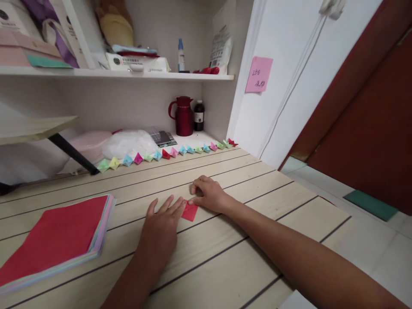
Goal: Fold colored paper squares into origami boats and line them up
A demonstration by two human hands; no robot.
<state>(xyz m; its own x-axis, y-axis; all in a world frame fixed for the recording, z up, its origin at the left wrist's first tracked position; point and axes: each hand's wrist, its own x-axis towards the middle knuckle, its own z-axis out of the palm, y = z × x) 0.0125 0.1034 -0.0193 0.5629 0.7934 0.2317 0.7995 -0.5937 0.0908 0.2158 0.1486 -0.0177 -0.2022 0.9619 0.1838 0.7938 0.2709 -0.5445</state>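
The small red paper point(189, 213) lay flat on the tabletop point(206, 266), between the person's left hand point(159, 231) and right hand point(210, 194). It was bright red, a bit like orange, and it was folded into a little shape with straight sides. A thin line ran across its upper part. The bottom edge was neat and straight. The hands hid bits of the top and the left side, so its whole shape could not be told. It was much smaller than the sheets in the paper stack point(58, 240).

The left hand was spread wide and flat, with its tips on the left side of the small paper. The right hand was curled, with its thumb on the top right part. One could not tell if it was pinching.

The paper stack lay to the left, with a big red sheet on top and pale colours along its side. A row of paper boats point(166, 155), in green, yellow, blue, pink and red, ran along the back.
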